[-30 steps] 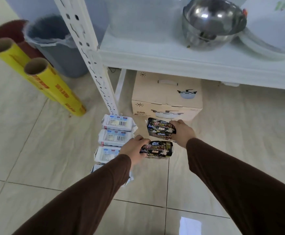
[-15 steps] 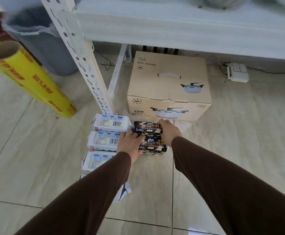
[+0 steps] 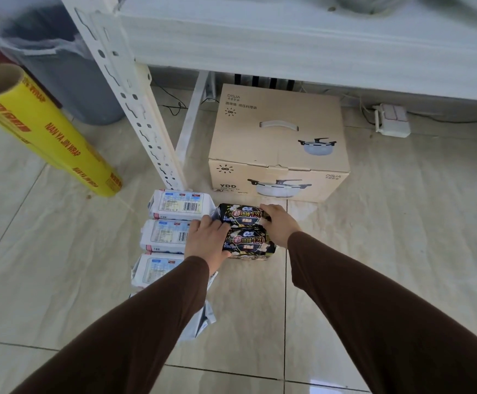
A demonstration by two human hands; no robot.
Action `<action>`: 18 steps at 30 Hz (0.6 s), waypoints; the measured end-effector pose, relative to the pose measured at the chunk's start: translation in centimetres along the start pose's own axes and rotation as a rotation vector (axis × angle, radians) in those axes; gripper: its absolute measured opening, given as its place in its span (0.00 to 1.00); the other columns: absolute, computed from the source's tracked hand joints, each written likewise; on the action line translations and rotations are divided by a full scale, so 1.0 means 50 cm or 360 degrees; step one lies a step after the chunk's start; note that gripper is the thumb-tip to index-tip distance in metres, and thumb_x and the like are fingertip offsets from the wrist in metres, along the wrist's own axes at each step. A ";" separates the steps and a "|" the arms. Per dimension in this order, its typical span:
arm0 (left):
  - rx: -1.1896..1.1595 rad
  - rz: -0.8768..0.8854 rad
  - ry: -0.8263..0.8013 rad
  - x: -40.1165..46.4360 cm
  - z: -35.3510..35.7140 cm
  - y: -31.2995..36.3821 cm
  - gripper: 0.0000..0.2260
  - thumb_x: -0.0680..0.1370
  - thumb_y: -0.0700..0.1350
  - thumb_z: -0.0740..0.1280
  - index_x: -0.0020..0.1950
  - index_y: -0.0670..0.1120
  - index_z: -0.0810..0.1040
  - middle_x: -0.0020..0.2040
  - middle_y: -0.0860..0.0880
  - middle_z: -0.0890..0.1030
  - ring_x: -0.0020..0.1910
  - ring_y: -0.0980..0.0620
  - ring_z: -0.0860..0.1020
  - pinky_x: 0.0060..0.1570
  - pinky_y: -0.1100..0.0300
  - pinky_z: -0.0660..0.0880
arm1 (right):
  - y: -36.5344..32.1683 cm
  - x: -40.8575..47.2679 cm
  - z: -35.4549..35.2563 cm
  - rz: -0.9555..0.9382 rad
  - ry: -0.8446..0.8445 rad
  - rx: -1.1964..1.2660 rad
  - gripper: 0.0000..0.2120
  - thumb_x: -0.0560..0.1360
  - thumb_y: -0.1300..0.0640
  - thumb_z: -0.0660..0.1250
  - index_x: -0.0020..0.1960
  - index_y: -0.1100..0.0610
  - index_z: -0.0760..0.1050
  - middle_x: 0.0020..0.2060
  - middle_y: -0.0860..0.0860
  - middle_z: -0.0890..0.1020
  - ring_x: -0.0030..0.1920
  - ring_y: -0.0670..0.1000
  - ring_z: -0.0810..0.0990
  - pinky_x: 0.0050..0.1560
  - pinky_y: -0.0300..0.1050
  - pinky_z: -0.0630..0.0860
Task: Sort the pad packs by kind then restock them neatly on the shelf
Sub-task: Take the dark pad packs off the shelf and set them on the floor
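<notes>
**A:** Both hands are clamped on the two black packs: left hand (image 3: 207, 241) curls its fingers round the left end of the near black pack (image 3: 250, 243), and right hand (image 3: 278, 223) presses on the right end of the far black pack (image 3: 240, 215).

**B:** Where do those two sit?

**A:** On the floor (image 3: 373, 237), one touching the other, just right of a column of white packs (image 3: 179, 206) and just in front of a pot box (image 3: 278, 143).

**B:** So the sorting looks done?

**A:** Mostly, I'd judge. White packs lie in one line near the shelf post (image 3: 135, 109), at least three of them, with what looks like a fourth partly hidden under the left sleeve. Black ones form their own short column beside them. No mixed pile shows anywhere in view.

**B:** And the restocking?

**A:** Not begun, as far as I can see. Every pack in view is on the floor, and the shelf (image 3: 288, 38) overhead shows none on the part visible. What's left, I'd guess, is squaring the black pair, then lifting each kind up in tidy rows.
</notes>
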State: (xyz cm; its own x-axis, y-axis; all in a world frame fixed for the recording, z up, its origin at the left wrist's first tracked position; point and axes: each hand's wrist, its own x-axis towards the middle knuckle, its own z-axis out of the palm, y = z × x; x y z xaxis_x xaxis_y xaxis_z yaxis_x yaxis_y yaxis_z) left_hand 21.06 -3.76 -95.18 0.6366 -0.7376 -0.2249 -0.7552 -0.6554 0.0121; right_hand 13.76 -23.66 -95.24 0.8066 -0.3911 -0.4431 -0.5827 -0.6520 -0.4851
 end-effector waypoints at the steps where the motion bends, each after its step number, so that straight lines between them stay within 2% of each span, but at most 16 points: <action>1: -0.0009 -0.0003 0.0000 -0.002 -0.001 0.000 0.26 0.74 0.61 0.68 0.69 0.53 0.69 0.63 0.52 0.76 0.62 0.46 0.68 0.62 0.48 0.63 | 0.004 -0.004 -0.003 0.0018 -0.0014 -0.0022 0.25 0.83 0.59 0.57 0.79 0.54 0.59 0.76 0.54 0.62 0.72 0.56 0.69 0.70 0.47 0.67; 4: -0.0056 -0.0012 -0.0027 -0.013 -0.015 -0.002 0.29 0.73 0.61 0.68 0.72 0.53 0.66 0.65 0.51 0.73 0.64 0.46 0.68 0.64 0.48 0.63 | 0.021 -0.028 -0.026 0.0091 -0.0033 -0.0062 0.29 0.82 0.60 0.58 0.81 0.53 0.53 0.80 0.52 0.54 0.77 0.56 0.62 0.73 0.48 0.63; 6: -0.0118 -0.0025 -0.0067 -0.027 -0.041 -0.003 0.29 0.74 0.59 0.69 0.72 0.53 0.66 0.66 0.51 0.73 0.65 0.46 0.67 0.65 0.49 0.64 | 0.022 -0.058 -0.049 0.0135 -0.0010 -0.0066 0.30 0.81 0.59 0.58 0.81 0.52 0.52 0.80 0.52 0.53 0.77 0.57 0.61 0.73 0.50 0.63; 11: -0.0377 -0.0102 -0.0160 -0.093 -0.175 0.008 0.26 0.77 0.51 0.68 0.74 0.50 0.65 0.68 0.51 0.72 0.67 0.48 0.68 0.68 0.51 0.66 | -0.045 -0.201 -0.121 0.0174 0.0026 -0.0135 0.32 0.79 0.57 0.61 0.80 0.51 0.53 0.79 0.51 0.58 0.74 0.58 0.64 0.71 0.54 0.66; 18: -0.0635 -0.0163 -0.0220 -0.220 -0.487 0.030 0.26 0.75 0.45 0.68 0.73 0.49 0.66 0.69 0.49 0.71 0.69 0.47 0.68 0.66 0.50 0.68 | -0.235 -0.431 -0.308 0.0092 0.0011 -0.0173 0.29 0.79 0.56 0.62 0.78 0.50 0.59 0.76 0.49 0.64 0.70 0.56 0.68 0.70 0.54 0.66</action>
State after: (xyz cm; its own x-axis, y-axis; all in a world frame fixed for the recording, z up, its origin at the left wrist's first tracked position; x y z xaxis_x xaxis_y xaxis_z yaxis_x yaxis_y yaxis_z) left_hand 16.75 -0.58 -68.97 0.6578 -0.6546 -0.3725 -0.5523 -0.7555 0.3524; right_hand 4.78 -17.58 -68.37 0.7729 -0.4345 -0.4624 -0.6144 -0.6947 -0.3741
